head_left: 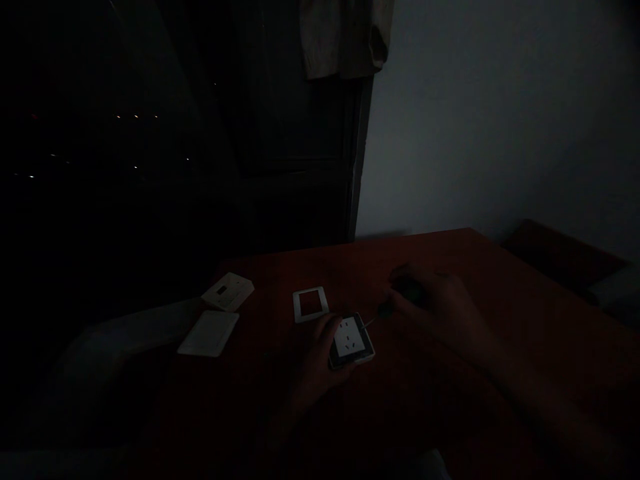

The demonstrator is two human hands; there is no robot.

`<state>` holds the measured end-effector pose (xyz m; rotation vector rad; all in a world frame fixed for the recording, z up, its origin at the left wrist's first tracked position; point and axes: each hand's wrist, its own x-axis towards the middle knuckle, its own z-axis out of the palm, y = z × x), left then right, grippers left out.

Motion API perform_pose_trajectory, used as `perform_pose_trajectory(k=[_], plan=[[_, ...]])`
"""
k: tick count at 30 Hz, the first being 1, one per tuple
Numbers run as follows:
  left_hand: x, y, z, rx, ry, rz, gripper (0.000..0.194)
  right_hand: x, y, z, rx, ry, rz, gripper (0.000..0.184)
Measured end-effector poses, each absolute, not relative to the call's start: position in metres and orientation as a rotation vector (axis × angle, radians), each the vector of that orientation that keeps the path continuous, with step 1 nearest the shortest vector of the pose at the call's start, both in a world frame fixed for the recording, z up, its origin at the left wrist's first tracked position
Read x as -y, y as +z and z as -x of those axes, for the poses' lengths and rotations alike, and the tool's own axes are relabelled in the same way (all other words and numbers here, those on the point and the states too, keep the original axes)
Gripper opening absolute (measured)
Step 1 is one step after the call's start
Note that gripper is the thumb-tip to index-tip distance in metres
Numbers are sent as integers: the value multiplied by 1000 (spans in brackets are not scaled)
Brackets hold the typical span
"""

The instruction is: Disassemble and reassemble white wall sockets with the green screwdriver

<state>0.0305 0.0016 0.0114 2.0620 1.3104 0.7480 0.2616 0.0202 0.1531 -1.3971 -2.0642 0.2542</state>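
A wall socket point(350, 337) with a white face and a dark surround lies on the reddish table. My left hand point(320, 360) grips it by its left and near sides, fingers closed round the edge. In my right hand point(430, 297) is a screwdriver point(385, 309) with a dark green handle, mostly covered by my fingers. Its thin shaft slants down to the left, and the tip meets the right side of the socket. Just behind the socket lies a white square frame point(299, 308), flat on the table.
At the table's left side are a white box-like mounting piece point(230, 292) and a flat white plate point(209, 333). Beyond the red table point(430, 250) stand a pale wall point(450, 133) and a dark window with small lights. The room is very dim.
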Motion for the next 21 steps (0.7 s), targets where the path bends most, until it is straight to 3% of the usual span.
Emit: perform_pose_trajectory(k=[12,21], plan=[[-2,10,-30,-1289,754,-2067,80,-21,153,-261,2071,274,1404,20],[-2,6,-29,-1289,780,-2063,78,-22,161,-246,2161,157,1490,29]])
